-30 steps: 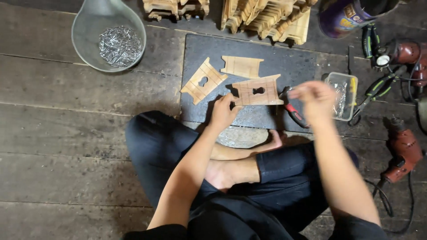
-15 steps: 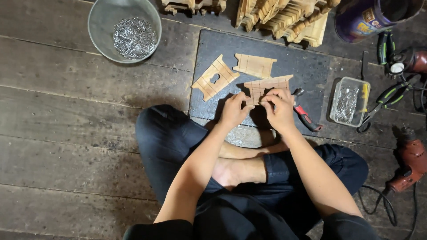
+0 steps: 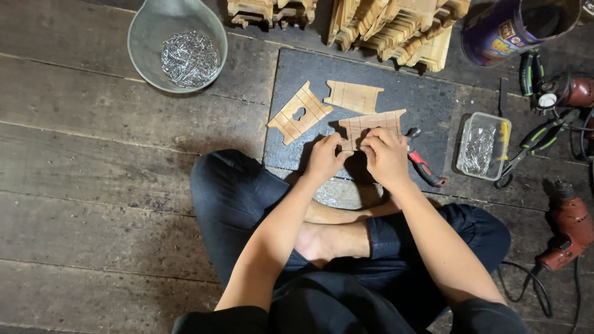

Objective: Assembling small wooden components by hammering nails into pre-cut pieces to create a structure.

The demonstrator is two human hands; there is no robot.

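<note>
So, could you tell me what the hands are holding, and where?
Both the left hand and right hand hold a wooden piece by its lower edge.

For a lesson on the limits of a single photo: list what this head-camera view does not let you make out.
- Lower part of the wooden piece: covered by left hand and right hand.
- Whether the fingers pinch anything small: too small to tell.
- Stacked wooden parts and purple can: cut off by the top edge.
- Red drill: cut off at the right edge.
</note>
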